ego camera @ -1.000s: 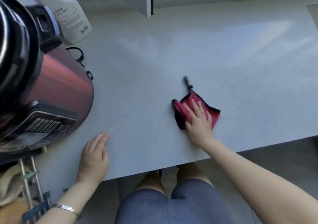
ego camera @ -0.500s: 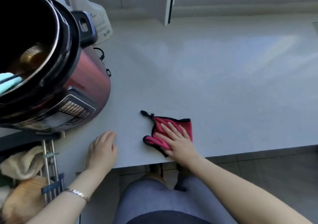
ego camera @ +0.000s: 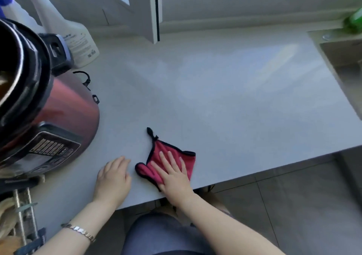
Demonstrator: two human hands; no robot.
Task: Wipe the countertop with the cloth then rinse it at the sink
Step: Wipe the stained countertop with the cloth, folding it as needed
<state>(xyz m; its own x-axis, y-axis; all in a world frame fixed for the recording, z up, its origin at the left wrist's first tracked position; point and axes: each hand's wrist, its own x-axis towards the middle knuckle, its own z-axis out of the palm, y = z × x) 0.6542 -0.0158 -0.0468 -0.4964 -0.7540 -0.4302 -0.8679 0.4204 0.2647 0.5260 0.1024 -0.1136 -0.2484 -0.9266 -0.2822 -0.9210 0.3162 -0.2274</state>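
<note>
A pink microfibre cloth with black edging (ego camera: 156,162) lay flat on the pale grey tabletop (ego camera: 225,102), in the lower middle of the frame, close to the tabletop's near edge. The right hand (ego camera: 173,173) rested palm-down on it with fingers spread and straight, pressing the cloth rather than gripping it; the palm covered the cloth's lower right part, while the fabric showed to the left and above the fingertips. A thin black loop at the cloth's corner pointed toward the upper left. The left hand (ego camera: 113,178) lay just beside the cloth's left edge, not touching it, flat on the tabletop with fingers loosely together and empty. A metal link bracelet (ego camera: 80,231) circled the left wrist. At the left of the frame stood a red and black electric multicooker (ego camera: 49,117), with a white plastic spray bottle (ego camera: 76,37) behind it. A steel sink (ego camera: 344,59) was at the upper right, well apart from the cloth.
</note>
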